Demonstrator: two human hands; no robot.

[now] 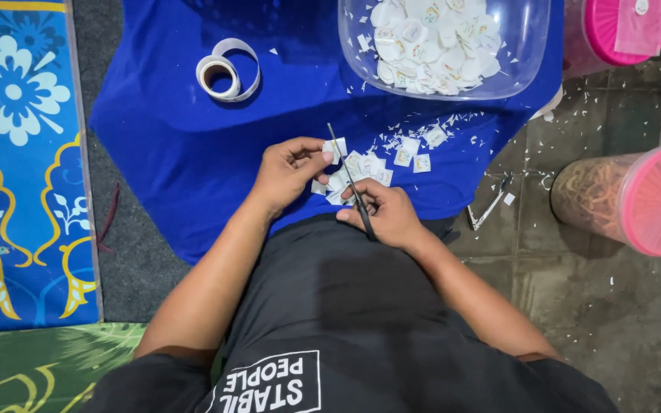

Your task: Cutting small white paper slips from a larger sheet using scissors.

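Stickers (336,147), small white paper squares, sit pinched in my left hand (288,170) near the centre of the frame, above a loose pile of cut pieces (361,172) on the blue cloth (185,145). My right hand (388,214) is closed around the scissors (350,180), blades pointing up toward the pinched piece. I judge the paper light, thin and floppy, best held by its edge between thumb and fingertip. A clear tub (533,38) of cut stickers sits upper right, a sticker roll (227,70) upper left.
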